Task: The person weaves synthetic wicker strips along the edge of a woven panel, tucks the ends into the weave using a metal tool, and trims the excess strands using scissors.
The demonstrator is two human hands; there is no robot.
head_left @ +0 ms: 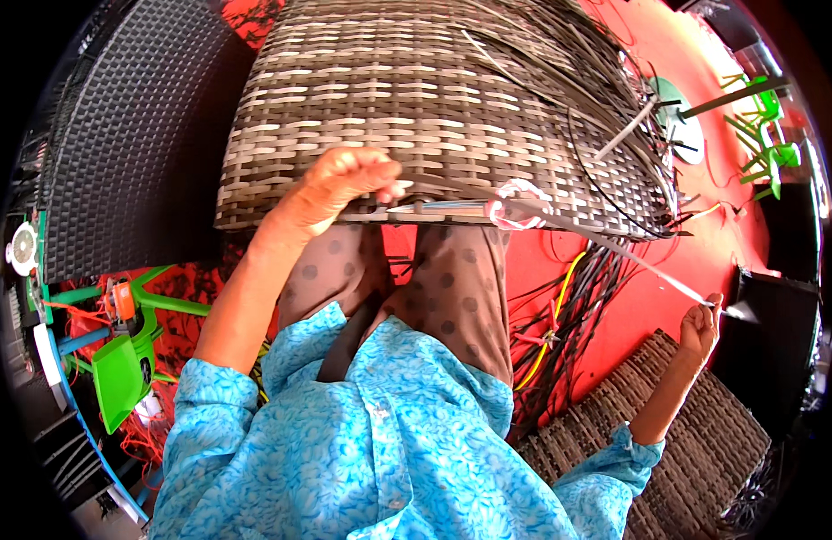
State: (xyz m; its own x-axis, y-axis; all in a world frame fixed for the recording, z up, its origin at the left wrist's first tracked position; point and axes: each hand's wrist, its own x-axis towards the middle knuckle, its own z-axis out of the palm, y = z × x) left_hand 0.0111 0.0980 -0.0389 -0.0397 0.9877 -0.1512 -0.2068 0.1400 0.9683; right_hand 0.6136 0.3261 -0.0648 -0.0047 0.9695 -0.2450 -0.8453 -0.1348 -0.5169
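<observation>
A brown and grey woven wicker panel lies across my lap, loose strands trailing from its right side. Over its near edge, my left hand is closed, thumb and fingers pinched at the end of a flat grey weaving strip. The strip stretches to the right, down to my right hand, which is held far out with its fingers closed round it. A pink and white twisted band sits by the panel's near edge, where the strip passes. Beside it, pale thin pieces lie along that edge.
A dark woven panel stands at the left, above a green plastic chair. Dark strands lie in a bundle on the red floor. Another woven piece is at the lower right; small green chairs stand far right.
</observation>
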